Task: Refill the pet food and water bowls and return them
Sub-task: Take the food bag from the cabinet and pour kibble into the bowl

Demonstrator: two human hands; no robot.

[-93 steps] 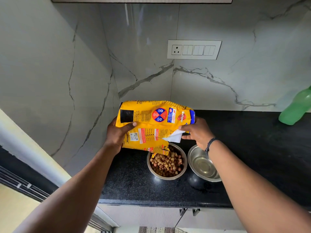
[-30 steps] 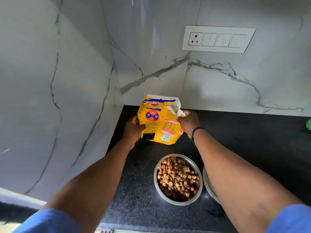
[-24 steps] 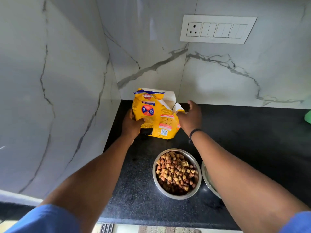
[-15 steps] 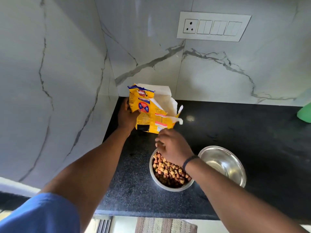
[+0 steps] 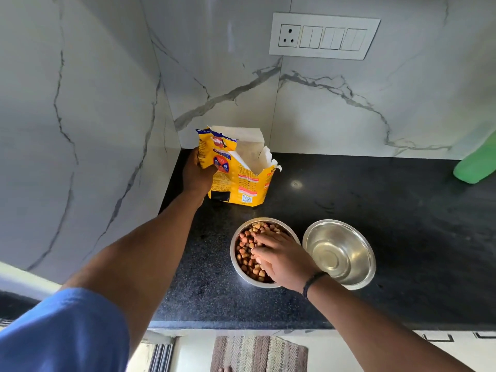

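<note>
Two steel bowls [image 5: 339,253] on black counter [image 5: 375,210]; marble walls [image 5: 80,116]

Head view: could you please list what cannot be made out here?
- Food bowl: near right part hidden by the right hand.
- Green bottle: cut off by the right edge.
- Yellow bag: print too small; contents hidden by its walls; left hand covers one side.
</note>
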